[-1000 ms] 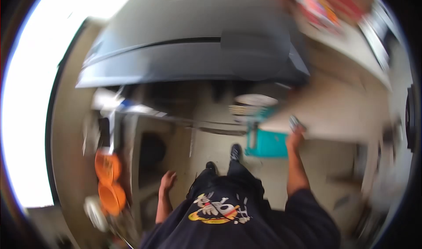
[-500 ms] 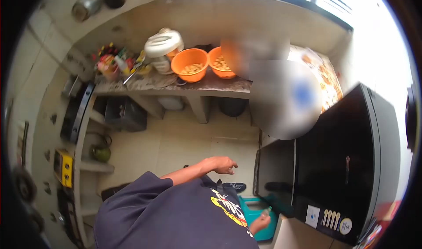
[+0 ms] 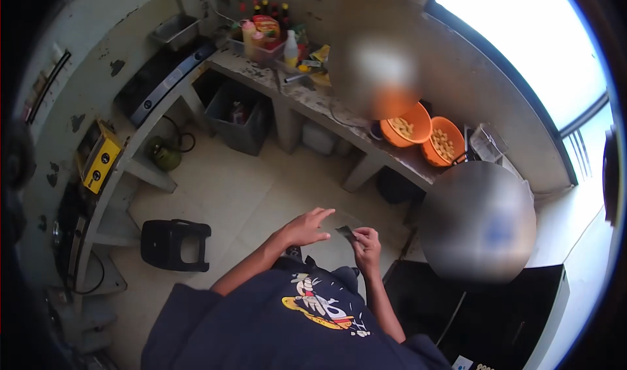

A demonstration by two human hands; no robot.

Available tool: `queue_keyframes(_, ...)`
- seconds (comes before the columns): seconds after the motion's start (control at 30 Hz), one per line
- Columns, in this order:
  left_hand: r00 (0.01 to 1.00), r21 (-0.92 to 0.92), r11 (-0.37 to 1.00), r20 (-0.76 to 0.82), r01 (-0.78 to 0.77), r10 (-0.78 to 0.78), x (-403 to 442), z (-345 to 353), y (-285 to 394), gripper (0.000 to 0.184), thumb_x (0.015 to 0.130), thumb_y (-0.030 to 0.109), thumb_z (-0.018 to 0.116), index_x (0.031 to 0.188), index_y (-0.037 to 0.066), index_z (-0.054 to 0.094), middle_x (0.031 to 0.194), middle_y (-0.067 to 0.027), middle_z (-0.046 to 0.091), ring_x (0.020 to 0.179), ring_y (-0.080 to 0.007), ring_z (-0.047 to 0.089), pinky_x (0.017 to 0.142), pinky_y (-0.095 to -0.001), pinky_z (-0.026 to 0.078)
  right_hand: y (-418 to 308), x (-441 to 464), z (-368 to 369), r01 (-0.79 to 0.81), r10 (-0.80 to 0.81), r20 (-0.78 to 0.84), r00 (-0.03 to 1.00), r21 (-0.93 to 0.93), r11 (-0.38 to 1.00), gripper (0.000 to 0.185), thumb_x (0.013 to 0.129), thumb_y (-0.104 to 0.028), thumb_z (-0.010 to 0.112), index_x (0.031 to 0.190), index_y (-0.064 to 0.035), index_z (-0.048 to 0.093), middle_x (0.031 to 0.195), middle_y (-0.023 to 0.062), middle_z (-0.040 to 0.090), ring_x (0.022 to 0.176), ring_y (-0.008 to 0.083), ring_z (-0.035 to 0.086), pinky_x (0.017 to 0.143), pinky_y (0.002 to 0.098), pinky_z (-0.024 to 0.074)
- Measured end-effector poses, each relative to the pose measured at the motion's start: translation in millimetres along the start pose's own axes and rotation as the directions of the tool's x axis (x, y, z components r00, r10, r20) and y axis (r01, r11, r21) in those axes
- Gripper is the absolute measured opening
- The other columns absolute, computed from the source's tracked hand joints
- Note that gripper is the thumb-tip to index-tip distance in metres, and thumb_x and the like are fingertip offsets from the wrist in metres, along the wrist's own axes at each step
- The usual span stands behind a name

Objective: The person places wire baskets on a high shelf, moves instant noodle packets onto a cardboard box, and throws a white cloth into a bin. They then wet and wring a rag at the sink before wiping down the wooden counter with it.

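My left hand [image 3: 304,229] is held out in front of my dark printed shirt, its fingers apart and nothing in them. Just to its right, my right hand [image 3: 367,244] pinches a small, thin, dark greenish-grey piece [image 3: 344,231] between thumb and fingers. The piece points toward my left hand without touching it. What kind of thing it is, I cannot make out.
Two orange bowls [image 3: 423,123] with pale pieces stand on the counter [image 3: 356,127]. Bottles fill a tray [image 3: 264,55] at the back. A black stool [image 3: 175,246] stands on the floor at left; a black fridge [image 3: 483,318] is at lower right. Several spots are blurred.
The view has turned left. My right hand has come up from low beside the teal stool to the front of my body with the small piece. My left hand's fingers have straightened.
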State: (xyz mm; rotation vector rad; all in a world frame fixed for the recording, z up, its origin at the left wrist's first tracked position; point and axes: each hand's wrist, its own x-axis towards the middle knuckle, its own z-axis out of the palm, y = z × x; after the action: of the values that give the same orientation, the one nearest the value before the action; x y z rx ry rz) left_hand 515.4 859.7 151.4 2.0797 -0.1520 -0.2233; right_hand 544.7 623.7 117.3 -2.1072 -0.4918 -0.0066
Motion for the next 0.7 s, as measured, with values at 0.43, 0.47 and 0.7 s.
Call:
queue_keyframes(0.43,0.864,-0.068,0.967,-0.436,0.247,-0.252,-93,-81,-98,0.032,0.080,0.016,0.070,0.111,0.006,0.063,0.108,-0.0115,0.065,0.096,-0.0301,0.064,0.083,-0.0374,0.051,-94,139,134,0.303,-0.323,0.708,0.628,0.159,0.939,0.009,0.080,-0.009,0.067,0.085,-0.0015,0.067,0.081,0.0153,0.065,0.076,0.0329,0.064,0.069,0.0385,0.0512)
queue_keyframes(0.47,0.833,-0.123,0.950,-0.456,0.288,-0.312,-95,-90,-99,0.035,0.080,0.015,0.070,0.113,0.006,0.062,0.109,-0.0122,0.065,0.095,-0.0297,0.064,0.083,-0.0371,0.051,-95,155,140,0.334,-0.339,0.724,0.600,0.158,0.929,0.009,0.080,-0.008,0.065,0.086,-0.0019,0.068,0.080,0.0161,0.065,0.076,0.0342,0.064,0.069,0.0389,0.0515)
queue_keyframes(0.7,0.592,-0.425,0.792,-0.527,0.438,-0.610,-114,-135,-205,0.041,0.084,0.012,0.067,0.122,0.001,0.056,0.116,-0.0173,0.064,0.097,-0.0266,0.066,0.085,-0.0355,0.052,-42,390,186,-0.040,0.066,0.112,0.992,-0.221,0.974,0.019,0.084,-0.017,0.057,0.087,-0.0042,0.071,0.077,0.0195,0.067,0.076,0.0281,0.070,0.069,0.0381,0.0522)
